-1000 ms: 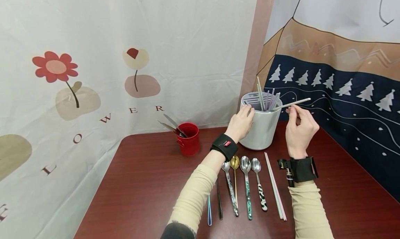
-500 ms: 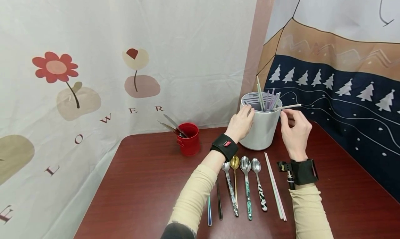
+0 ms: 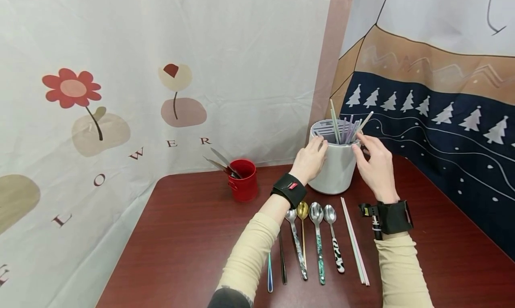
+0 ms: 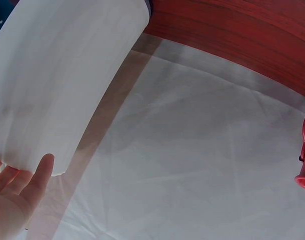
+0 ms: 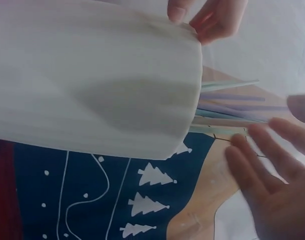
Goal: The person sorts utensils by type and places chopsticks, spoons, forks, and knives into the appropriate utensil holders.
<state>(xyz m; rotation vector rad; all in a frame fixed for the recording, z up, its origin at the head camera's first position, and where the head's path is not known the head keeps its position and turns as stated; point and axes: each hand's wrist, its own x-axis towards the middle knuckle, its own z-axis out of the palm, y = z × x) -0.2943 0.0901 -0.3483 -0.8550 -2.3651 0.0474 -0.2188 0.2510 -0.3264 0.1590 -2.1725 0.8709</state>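
Note:
A white utensil holder (image 3: 335, 167) with a slatted grey insert stands at the back right of the table. Several pale green, purple and cream chopsticks (image 3: 345, 130) lean out of it; in the right wrist view, the chopsticks (image 5: 230, 102) protrude past the rim. My left hand (image 3: 310, 158) grips the holder's near-left rim, thumb outside against the wall in the left wrist view. Beside the right rim is my right hand (image 3: 376, 167), its fingers extended and spread close to the chopsticks, with nothing held between them in the right wrist view.
Several spoons (image 3: 316, 214) lie in a row on the red-brown table (image 3: 193, 250). To their right is a pair of pale chopsticks (image 3: 354, 241). A small red bucket (image 3: 243, 183) holding knives (image 3: 225, 160) stands at the back. Printed cloth (image 3: 249, 75) hangs behind.
My right hand has moved left to the holder's rim and let go of a cream chopstick. That chopstick has swung from nearly flat to leaning upright in the holder. My left hand stays put.

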